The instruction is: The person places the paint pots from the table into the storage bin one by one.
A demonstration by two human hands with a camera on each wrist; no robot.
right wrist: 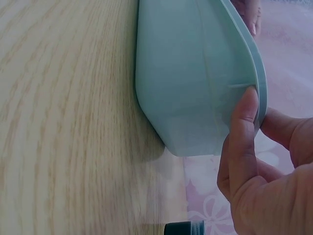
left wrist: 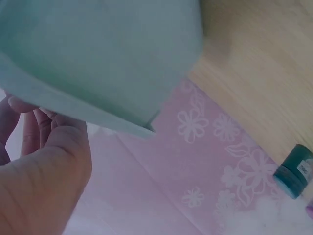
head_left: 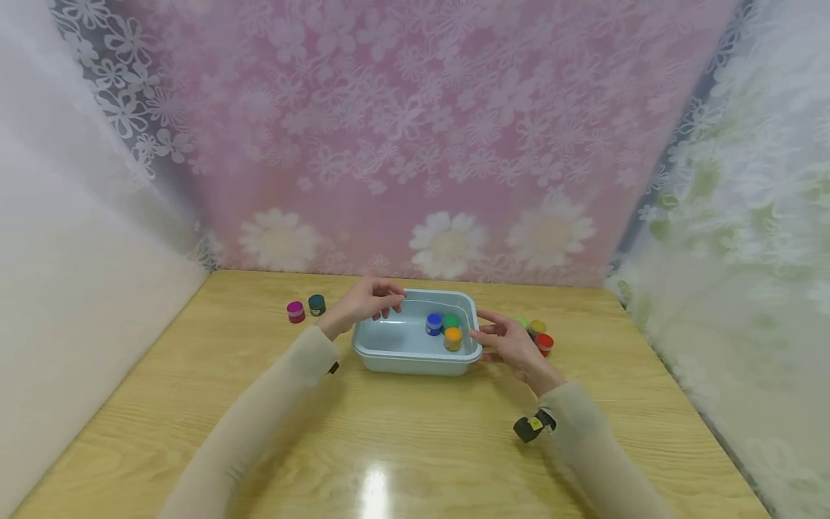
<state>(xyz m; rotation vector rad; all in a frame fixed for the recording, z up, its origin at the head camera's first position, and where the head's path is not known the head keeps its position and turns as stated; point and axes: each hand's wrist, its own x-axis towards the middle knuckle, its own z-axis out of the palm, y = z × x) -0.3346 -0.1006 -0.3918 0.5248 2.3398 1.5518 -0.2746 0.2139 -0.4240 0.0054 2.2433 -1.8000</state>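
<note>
A pale blue-green plastic basin (head_left: 415, 365) sits on the table, holding a blue paint jar (head_left: 434, 324), a green jar (head_left: 450, 321) and an orange jar (head_left: 452, 339) toward its right end. My right hand (head_left: 512, 347) grips the right rim, thumb over the edge and fingers against the outer wall (right wrist: 195, 98). Over the basin's left rear part hovers my left hand (head_left: 364, 303), fingers loosely bent with nothing visible in them. In the left wrist view, the basin's rim hides some of those fingertips.
Left of the basin stand a magenta jar (head_left: 295, 312) and a dark teal jar (head_left: 316, 305). Beyond my right hand are a red jar (head_left: 545, 344), a yellow jar (head_left: 537, 328) and a partly hidden light green jar (head_left: 521, 322). A flowered curtain (head_left: 415, 144) hangs behind the wooden table (head_left: 415, 447).
</note>
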